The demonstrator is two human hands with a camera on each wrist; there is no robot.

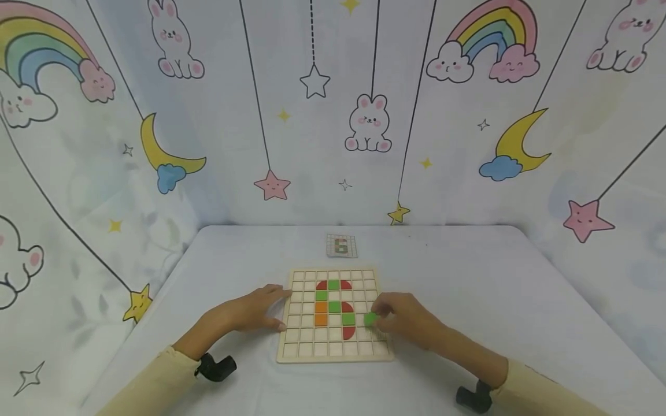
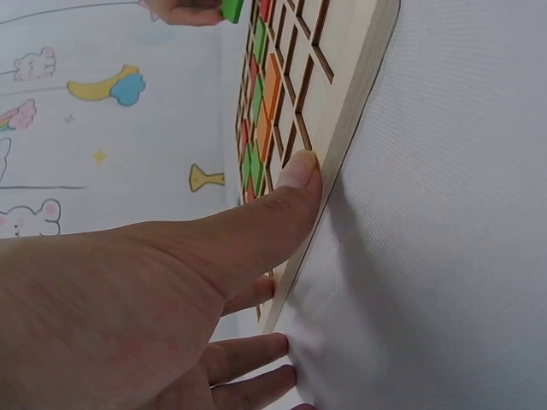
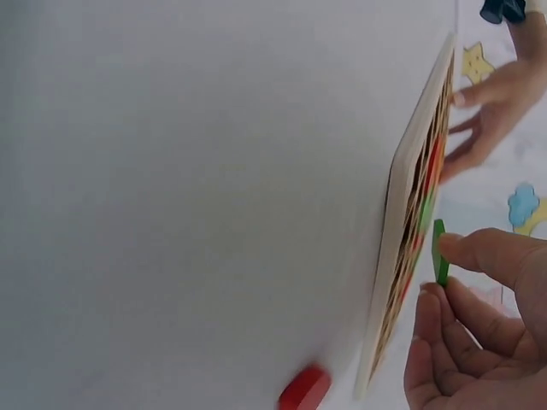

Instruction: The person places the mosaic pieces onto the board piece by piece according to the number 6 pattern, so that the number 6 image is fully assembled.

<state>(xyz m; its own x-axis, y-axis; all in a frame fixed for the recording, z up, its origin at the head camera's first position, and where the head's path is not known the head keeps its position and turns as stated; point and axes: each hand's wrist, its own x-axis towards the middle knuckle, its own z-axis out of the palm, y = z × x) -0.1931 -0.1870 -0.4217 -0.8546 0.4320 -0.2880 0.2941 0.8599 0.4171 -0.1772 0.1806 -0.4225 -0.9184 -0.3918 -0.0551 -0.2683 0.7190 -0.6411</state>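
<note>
A wooden grid board (image 1: pixel 307 349) lies on the table, with green, orange and red tiles set in some of its squares. My right hand (image 1: pixel 408 320) pinches a green square tile (image 3: pixel 440 252) between thumb and fingertips, over the board's right side. In the right wrist view that tile is held up off the grid. My left hand (image 1: pixel 255 310) rests at the board's left edge. Its thumb (image 2: pixel 295 175) presses on the wooden rim, while the other fingers spread loosely along the side.
Behind the board lies a small card (image 1: pixel 341 246) printed with a coloured grid pattern. A red piece (image 3: pixel 305 388) sits on the white table (image 1: pixel 468 271) near the board, seen in the right wrist view. A patterned cloth backdrop (image 1: pixel 322 162) rises around the table.
</note>
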